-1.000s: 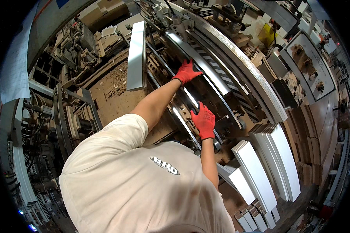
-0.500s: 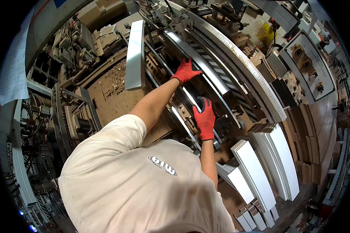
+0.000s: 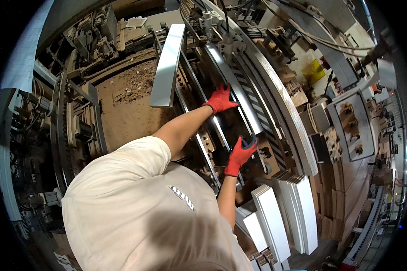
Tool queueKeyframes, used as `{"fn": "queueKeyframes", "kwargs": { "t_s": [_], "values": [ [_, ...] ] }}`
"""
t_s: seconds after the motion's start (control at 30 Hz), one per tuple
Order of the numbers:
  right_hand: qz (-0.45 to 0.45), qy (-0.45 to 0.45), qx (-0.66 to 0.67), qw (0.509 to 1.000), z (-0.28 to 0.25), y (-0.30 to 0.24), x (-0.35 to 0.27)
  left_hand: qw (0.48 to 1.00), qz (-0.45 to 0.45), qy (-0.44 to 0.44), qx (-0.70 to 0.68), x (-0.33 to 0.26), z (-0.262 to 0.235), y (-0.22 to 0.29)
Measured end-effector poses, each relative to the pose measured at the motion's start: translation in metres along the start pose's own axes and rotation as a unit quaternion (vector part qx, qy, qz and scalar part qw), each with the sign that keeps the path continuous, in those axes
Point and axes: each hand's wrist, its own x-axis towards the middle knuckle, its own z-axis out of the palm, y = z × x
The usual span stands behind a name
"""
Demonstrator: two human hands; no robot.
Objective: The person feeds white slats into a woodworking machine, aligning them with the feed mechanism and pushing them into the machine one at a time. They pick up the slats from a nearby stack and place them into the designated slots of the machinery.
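Both of my hands wear red gloves with dark palms. My left hand (image 3: 221, 100) reaches over the machine's rails, fingers spread, beside the left edge of a long glossy white board (image 3: 236, 90). Whether its fingertips touch the board I cannot tell. Close to the near end of that board is my right hand (image 3: 242, 155), with thumb and fingers apart and nothing seen between them. The board lies lengthwise on the machine, next to a black-and-white striped strip (image 3: 253, 97).
A stack of white boards (image 3: 168, 67) stands left of the rails (image 3: 199, 90). More white board stacks (image 3: 272, 221) sit at the near right. Beyond the striped strip runs a long metal beam (image 3: 287, 104). A control panel (image 3: 353, 124) is at the right, and wood debris (image 3: 131, 86) at the left.
My right hand has moved from the rails toward the board's near end, its fingers spreading wider. My left hand stays beside the board, slightly nearer me. The whole view has shifted.
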Motion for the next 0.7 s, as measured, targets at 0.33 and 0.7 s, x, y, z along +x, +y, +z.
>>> {"fn": "queueKeyframes", "kwargs": {
  "t_s": [0.33, 0.7],
  "values": [
    [-0.017, -0.067, -0.062, 0.996, -0.006, -0.008, 0.001, 0.997, 0.013, -0.045, -0.056, -0.012, -0.018, 0.009],
    [-0.059, -0.067, 0.1, 0.991, -0.002, 0.011, 0.008, 0.971, -0.037, 0.031, -0.236, 0.019, 0.033, -0.017]
  ]
}}
